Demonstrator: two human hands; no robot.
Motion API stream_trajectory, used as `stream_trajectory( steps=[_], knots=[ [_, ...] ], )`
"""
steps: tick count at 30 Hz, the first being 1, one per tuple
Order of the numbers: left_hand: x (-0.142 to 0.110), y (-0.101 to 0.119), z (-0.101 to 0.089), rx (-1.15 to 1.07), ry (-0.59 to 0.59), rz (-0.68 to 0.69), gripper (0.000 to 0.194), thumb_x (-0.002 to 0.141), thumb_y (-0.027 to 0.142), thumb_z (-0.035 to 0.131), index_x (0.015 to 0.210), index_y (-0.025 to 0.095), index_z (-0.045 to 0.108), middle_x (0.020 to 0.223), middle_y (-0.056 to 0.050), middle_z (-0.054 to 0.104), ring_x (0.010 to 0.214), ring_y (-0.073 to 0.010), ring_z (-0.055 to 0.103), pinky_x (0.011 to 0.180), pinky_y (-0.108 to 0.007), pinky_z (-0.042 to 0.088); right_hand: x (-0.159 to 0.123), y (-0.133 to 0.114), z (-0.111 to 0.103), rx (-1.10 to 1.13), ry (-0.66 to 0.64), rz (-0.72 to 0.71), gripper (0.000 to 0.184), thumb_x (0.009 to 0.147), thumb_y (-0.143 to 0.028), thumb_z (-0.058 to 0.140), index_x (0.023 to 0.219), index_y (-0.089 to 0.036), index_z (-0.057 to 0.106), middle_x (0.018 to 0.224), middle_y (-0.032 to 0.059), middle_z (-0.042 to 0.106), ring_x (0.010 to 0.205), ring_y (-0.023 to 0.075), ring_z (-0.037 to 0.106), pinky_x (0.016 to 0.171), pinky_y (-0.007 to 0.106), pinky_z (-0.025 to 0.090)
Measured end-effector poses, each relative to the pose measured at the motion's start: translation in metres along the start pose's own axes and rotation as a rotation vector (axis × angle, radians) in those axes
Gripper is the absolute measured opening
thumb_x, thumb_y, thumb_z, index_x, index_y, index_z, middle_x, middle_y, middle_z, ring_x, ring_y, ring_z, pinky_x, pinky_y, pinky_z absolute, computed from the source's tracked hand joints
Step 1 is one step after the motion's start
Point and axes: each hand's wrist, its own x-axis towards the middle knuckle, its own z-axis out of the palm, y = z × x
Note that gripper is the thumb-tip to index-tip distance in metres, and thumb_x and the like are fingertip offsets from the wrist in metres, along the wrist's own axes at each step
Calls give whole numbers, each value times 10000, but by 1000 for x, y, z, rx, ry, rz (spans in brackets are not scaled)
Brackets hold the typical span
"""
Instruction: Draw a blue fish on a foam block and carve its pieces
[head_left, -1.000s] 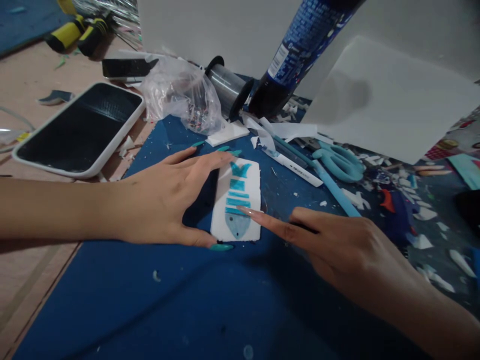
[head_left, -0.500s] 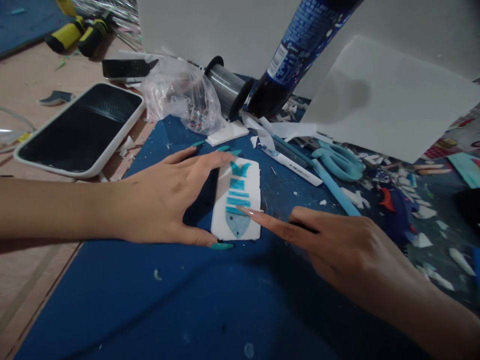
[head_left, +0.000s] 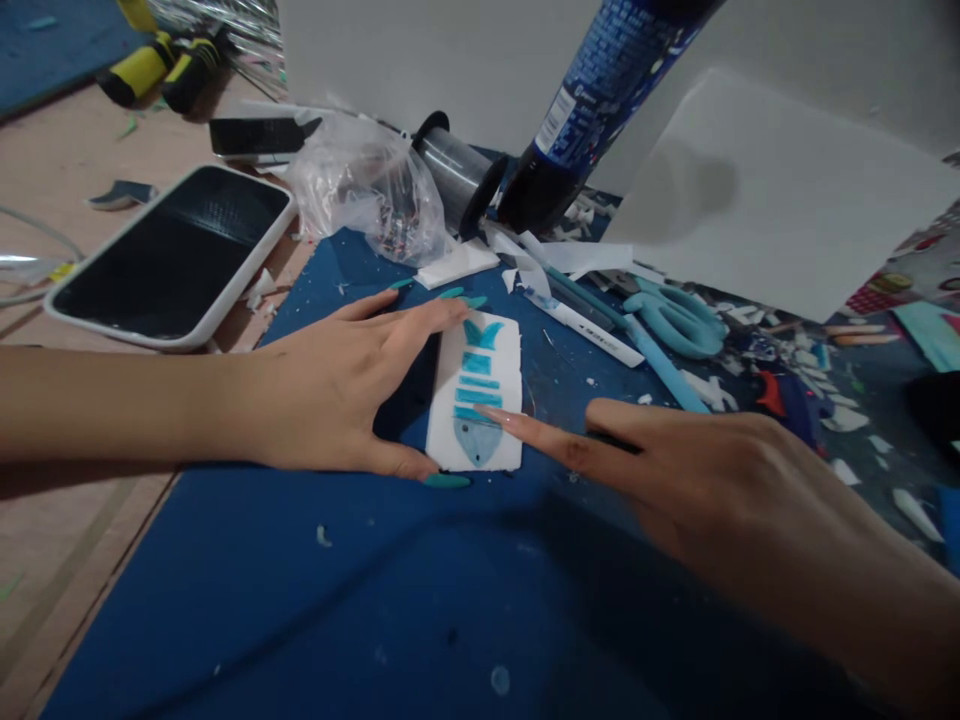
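A small white card (head_left: 506, 375) with a teal fish-skeleton cut-out glued on it lies on a blue mat (head_left: 375, 600). My left hand (head_left: 330, 385) frames the card's left side, with fingertips at its top edge and the thumb at its bottom edge, holding it in place. My right hand (head_left: 720, 490) reaches in from the right. Its index finger is stretched out with the long nail pressing on the lowest teal strip, just above the fish head, and its other fingers are curled back.
A white-cased dark-screened device (head_left: 176, 255) lies at the left. Behind the card are a clear plastic bag (head_left: 367, 190), a spool (head_left: 454, 170), a blue can (head_left: 585, 100), a white pen (head_left: 592, 330), teal scissors (head_left: 675, 320), a white sheet (head_left: 780, 190) and paper scraps.
Both hands stay on the card in the same pose. The view has shifted slightly, and my right index tip has crept a little up the fish.
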Motion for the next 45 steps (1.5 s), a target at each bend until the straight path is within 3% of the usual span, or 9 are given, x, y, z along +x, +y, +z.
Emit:
stream_trajectory(
  steps=[4,9,15,21,26,34,41,45],
  knots=[
    [0,-1,1,16,28,4,1224,867,952,499,1708,136,146,1626,-267,525,1389,-464,636,1319,-645,272,1,-1,-5,-63,-68,31,891,776,115,366,1483,-328,678,714,-17,599,442,110,477,442,246,255],
    [-1,-2,3,39,65,32,1160,890,941,468,1707,184,144,1647,-221,521,1448,-447,588,1308,-623,325,6,-1,-8,-117,-70,-1,815,758,53,486,1433,-340,715,786,-2,715,452,131,577,432,270,286],
    [-2,-2,2,51,18,43,1202,917,926,461,1725,118,88,1737,-264,351,1554,-481,444,1314,-668,275,11,-6,-12,-212,-125,21,963,653,68,541,1489,-393,667,796,-6,741,465,162,640,439,268,331],
    [-5,-4,5,112,14,69,1154,941,950,351,1750,166,100,1795,-202,224,1654,-439,250,1346,-639,188,19,-3,-17,-179,-75,-70,845,648,37,594,1400,-315,750,757,5,773,387,132,581,364,253,321],
    [-4,-1,7,128,50,43,1206,897,994,345,1751,181,91,1799,-184,233,1659,-410,258,1357,-588,185,22,-3,-18,-161,-46,-106,836,610,53,592,1368,-249,774,701,2,761,395,140,611,360,243,385],
    [-1,2,8,146,43,48,1259,889,969,441,1747,140,39,1804,-202,188,1669,-405,221,1360,-568,171,20,-1,-17,-164,-39,-102,852,650,70,568,1421,-254,737,748,11,781,439,149,659,395,244,416],
    [2,2,3,136,36,69,1208,912,898,514,1743,127,97,1783,-226,230,1653,-413,267,1359,-560,202,11,2,0,-78,-9,-75,873,698,96,527,1482,-255,684,729,-19,687,512,121,647,433,225,334],
    [2,2,2,123,34,83,1200,921,884,526,1742,115,110,1778,-235,237,1647,-427,275,1352,-584,226,8,1,6,-25,28,-31,881,708,110,498,1477,-278,683,740,-29,651,497,105,568,440,243,276]
  ],
)
